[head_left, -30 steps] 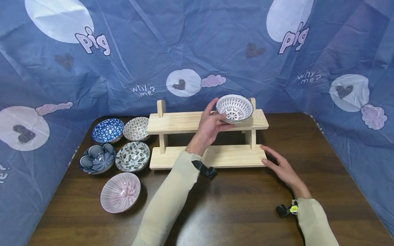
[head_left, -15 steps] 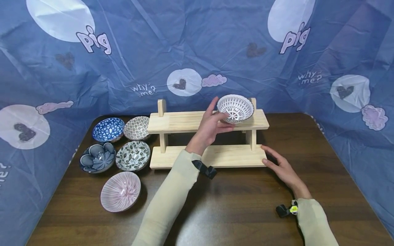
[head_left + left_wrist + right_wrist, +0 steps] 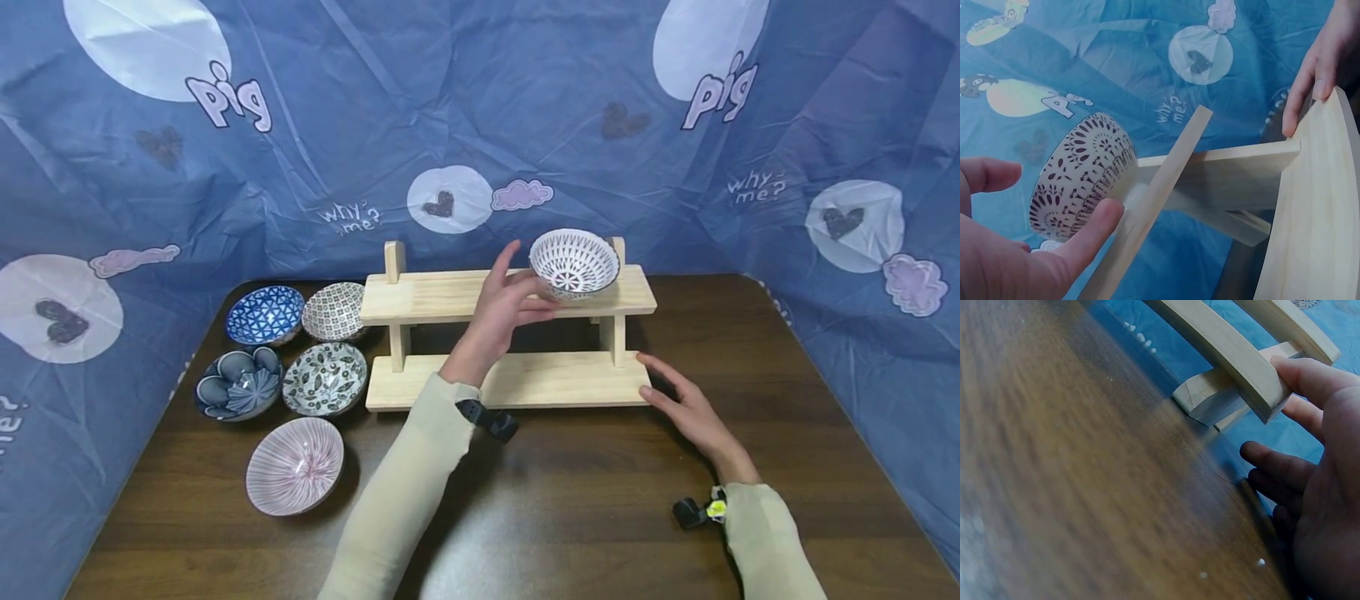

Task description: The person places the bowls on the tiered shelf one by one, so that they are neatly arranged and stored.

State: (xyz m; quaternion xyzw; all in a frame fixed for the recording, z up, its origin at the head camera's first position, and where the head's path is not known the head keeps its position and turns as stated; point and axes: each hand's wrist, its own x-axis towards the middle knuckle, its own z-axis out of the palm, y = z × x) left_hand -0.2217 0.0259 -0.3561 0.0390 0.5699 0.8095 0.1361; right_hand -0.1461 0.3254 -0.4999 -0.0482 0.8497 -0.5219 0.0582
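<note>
On the right part of the wooden shelf's upper board stands a white bowl with a dark pattern. My left hand is just left of it, thumb and fingers spread beside its wall; the head view blurs the fingertips. In the left wrist view the patterned outside of the bowl shows between thumb and forefinger, without a firm grip. My right hand rests its thumb and forefinger against the right end of the lower board. Its other fingers extend loosely below the board.
Left of the shelf stand a blue bowl, a checked bowl, a dark petal-patterned bowl, a leaf-patterned bowl and a pink striped bowl. A blue printed cloth hangs behind the brown table.
My left hand has loosened from the white bowl and drawn slightly left. The bowl stays on the upper board. My right hand keeps its place at the shelf's end.
</note>
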